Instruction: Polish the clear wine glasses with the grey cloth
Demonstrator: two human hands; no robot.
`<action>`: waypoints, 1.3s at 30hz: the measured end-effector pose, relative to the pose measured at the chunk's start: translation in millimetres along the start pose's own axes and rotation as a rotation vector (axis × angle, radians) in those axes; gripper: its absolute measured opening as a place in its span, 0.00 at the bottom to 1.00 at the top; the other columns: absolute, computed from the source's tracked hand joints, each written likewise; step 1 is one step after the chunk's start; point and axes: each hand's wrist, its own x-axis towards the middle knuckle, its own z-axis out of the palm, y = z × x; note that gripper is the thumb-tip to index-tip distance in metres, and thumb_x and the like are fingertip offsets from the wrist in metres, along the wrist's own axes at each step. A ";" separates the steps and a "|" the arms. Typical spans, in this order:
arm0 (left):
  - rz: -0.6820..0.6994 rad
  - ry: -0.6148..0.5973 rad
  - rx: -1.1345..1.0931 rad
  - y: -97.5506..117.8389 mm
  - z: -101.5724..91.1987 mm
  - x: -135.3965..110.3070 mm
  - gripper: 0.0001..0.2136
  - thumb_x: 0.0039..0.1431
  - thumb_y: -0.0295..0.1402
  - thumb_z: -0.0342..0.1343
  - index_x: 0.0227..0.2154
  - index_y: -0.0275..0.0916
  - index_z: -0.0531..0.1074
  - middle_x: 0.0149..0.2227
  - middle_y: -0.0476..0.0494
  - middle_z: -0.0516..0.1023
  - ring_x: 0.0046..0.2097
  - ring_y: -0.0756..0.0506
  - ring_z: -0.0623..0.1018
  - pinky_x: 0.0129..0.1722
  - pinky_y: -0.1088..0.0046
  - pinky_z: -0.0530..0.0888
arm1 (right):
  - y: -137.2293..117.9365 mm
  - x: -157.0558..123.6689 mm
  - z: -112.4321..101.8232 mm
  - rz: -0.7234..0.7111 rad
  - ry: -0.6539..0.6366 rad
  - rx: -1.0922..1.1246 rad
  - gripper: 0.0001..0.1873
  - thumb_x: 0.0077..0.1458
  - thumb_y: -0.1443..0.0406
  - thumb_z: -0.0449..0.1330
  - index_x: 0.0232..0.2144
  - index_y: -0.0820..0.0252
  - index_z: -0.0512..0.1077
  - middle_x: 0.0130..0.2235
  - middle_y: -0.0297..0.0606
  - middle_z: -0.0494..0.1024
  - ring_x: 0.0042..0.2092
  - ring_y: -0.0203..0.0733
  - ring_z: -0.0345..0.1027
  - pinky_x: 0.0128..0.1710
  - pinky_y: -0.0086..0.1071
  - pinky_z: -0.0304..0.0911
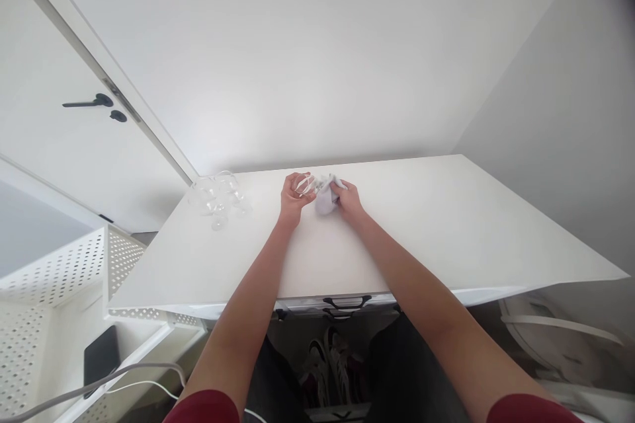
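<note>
My left hand [294, 197] is closed around the bowl of a clear stemmed glass [303, 184], held on its side above the white cabinet top [421, 225]. A light grey cloth [326, 199] is bunched in my right hand [348, 198], against the foot end of that glass. The cloth hides part of the stem and foot. Off to the left of my left hand, several clear stemmed glasses [218, 195] stand close together on the cabinet top; their outlines overlap and are hard to separate.
A white wall [317, 66] rises behind the cabinet, with a door handle [89, 102] at the left. White perforated shelving [64, 264] holds a black flat object [101, 353] at lower left, near a grey cable [99, 383]. Black drawer handles [347, 304] and shoes [330, 363] are below.
</note>
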 end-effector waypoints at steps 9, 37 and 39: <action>0.042 0.076 -0.005 2.4 0.3 0.7 0.31 0.45 0.37 0.78 0.51 0.50 0.71 0.61 0.40 0.73 0.63 0.34 0.77 0.62 0.50 0.74 | 3.5 0.7 1.9 -0.036 -0.070 -0.014 0.26 0.49 0.45 0.67 0.40 0.57 0.77 0.38 0.40 0.80 0.40 0.47 0.72 0.39 0.37 0.67; 0.032 0.175 0.088 -4.3 -2.9 0.4 0.30 0.46 0.39 0.78 0.53 0.48 0.73 0.59 0.37 0.76 0.60 0.33 0.79 0.60 0.47 0.76 | 9.5 5.4 -7.9 -0.048 0.213 -0.254 0.18 0.45 0.52 0.66 0.37 0.55 0.77 0.39 0.41 0.81 0.41 0.50 0.72 0.40 0.39 0.67; 0.033 0.212 0.095 -5.4 -4.5 1.6 0.31 0.47 0.40 0.77 0.54 0.47 0.73 0.59 0.36 0.77 0.60 0.34 0.79 0.61 0.48 0.75 | 2.2 2.4 -6.4 -0.119 0.206 -0.292 0.17 0.49 0.51 0.65 0.36 0.55 0.76 0.39 0.40 0.80 0.42 0.50 0.71 0.42 0.39 0.66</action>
